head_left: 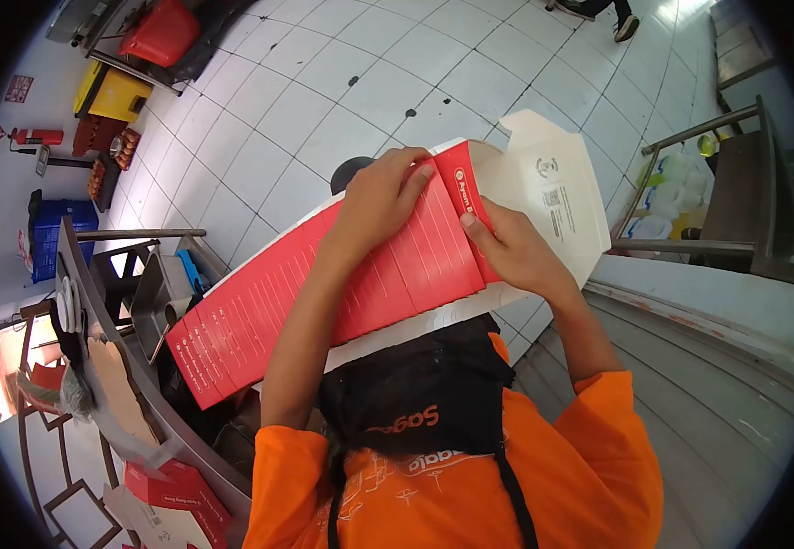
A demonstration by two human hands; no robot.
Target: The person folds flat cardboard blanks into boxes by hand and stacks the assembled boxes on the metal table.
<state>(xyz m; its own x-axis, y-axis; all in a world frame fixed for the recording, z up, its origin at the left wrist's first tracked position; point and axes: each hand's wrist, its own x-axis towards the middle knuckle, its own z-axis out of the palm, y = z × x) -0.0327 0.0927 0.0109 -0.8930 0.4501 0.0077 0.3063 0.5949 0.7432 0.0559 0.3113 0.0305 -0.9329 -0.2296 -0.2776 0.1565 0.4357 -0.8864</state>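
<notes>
A long row of nested red-and-white cardboard food boxes (324, 284) lies slantwise across the front of my body. My left hand (383, 197) rests over its upper side, fingers curled over the far edge near the right end. At that end, my right hand (520, 247) grips the outermost food box (465, 197), thumb on its red printed side and the other fingers hidden behind. This box's white flap (557, 183), printed with small text and a square code, stands open to the right.
A metal table (168, 448) with a cardboard piece runs along the left. Below it lie more red boxes (177, 499). A blue crate (49, 242) and a fire extinguisher (38, 137) are farther left. A metal rack (745, 183) stands right. A person's shoe (626, 28) shows at the top.
</notes>
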